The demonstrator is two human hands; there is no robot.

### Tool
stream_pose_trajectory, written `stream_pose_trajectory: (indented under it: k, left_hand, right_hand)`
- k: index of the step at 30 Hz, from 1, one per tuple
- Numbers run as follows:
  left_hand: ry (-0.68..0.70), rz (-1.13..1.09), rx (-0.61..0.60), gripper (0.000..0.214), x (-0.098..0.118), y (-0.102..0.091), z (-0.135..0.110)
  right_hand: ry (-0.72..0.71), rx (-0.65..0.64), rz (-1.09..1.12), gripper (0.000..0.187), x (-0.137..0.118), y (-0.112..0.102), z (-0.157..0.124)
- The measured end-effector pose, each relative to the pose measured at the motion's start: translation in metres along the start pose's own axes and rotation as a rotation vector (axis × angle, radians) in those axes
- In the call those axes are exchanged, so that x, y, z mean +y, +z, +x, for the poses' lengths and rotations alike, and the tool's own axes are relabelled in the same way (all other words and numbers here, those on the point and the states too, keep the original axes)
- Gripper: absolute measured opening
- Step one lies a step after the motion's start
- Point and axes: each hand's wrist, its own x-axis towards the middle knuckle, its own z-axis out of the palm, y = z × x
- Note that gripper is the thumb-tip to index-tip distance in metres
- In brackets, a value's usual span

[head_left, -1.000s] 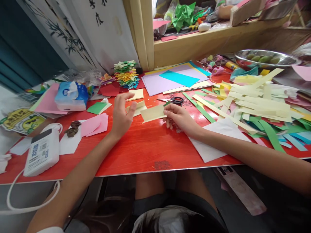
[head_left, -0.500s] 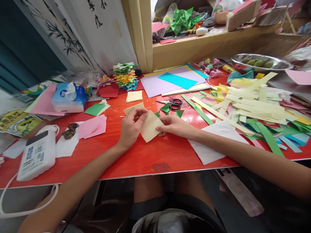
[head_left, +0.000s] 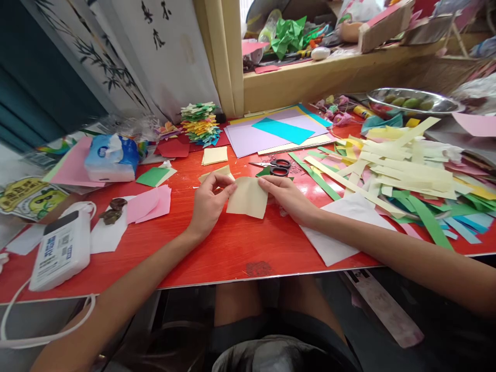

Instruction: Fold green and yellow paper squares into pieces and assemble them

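Observation:
A cream square of paper [head_left: 247, 199] is held up off the red table between both my hands. My left hand [head_left: 211, 204] pinches its upper left corner, and my right hand [head_left: 284, 196] pinches the upper right corner. The sheet hangs with its lower edge roughly level. Just behind my left hand lies another cream paper piece [head_left: 221, 172], partly covered by the fingers. A small stack of cream squares [head_left: 214, 155] sits farther back. Black-handled scissors [head_left: 279, 167] lie beyond my right hand, beside small green paper pieces [head_left: 264, 172].
On the right, a heap of paper strips [head_left: 406, 170] spreads beside a white sheet [head_left: 344, 232] under my right forearm. Pink papers [head_left: 150, 204], a tissue pack [head_left: 111, 157] and a white power strip [head_left: 61, 250] are on the left. Large coloured sheets [head_left: 248, 138] lie at the back.
The cream square has turned from standing on a corner to having its edges level. My right hand has moved up from its right corner to the upper right corner.

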Motion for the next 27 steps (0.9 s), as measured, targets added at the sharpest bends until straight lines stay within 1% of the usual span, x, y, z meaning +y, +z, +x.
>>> stream_pose_trajectory:
  k: [2,3,5,7,8,9,11,14,19,24,27]
  left_hand:
    - [0.108,0.128,-0.005,0.007,0.003,-0.001,-0.001]
    - [0.196,0.204,-0.005,0.006,0.004,-0.003,-0.002]
    - [0.419,0.36,-0.015,0.002,0.005,-0.006,-0.001]
    - [0.647,0.501,-0.047,0.008,0.005,-0.01,0.0]
    - [0.74,0.558,-0.068,0.01,0.004,-0.012,0.001]
    - [0.814,0.603,-0.091,0.013,0.004,-0.014,0.002]
    - [0.91,0.655,-0.144,0.015,0.003,-0.017,0.004]
    - [0.955,0.682,-0.205,0.016,0.001,-0.019,0.005]
    - [0.895,0.634,-0.236,0.019,-0.002,-0.015,0.004]
    - [0.846,0.57,-0.235,0.021,-0.002,-0.011,0.001]
    - [0.85,0.556,-0.211,0.021,-0.003,-0.009,0.0]
  right_hand:
    - [0.008,0.012,0.012,0.024,-0.002,0.0,-0.001]
    - [0.017,0.017,0.011,0.025,-0.002,0.0,-0.001]
    - [0.036,0.032,-0.006,0.026,-0.003,0.0,-0.002]
    - [0.047,0.049,-0.036,0.026,-0.003,0.0,-0.002]
    - [0.048,0.052,-0.045,0.027,-0.002,0.0,-0.001]
    - [0.046,0.05,-0.045,0.027,-0.001,0.0,-0.001]
    - [0.039,0.036,-0.023,0.026,0.0,0.0,0.0]
    - [0.051,0.012,0.019,0.026,0.001,-0.001,0.0]
    - [0.081,0.017,0.045,0.025,-0.002,-0.001,-0.001]
    - [0.109,0.04,0.046,0.026,-0.003,-0.001,-0.001]
    - [0.133,0.013,0.124,0.026,-0.001,-0.001,-0.001]
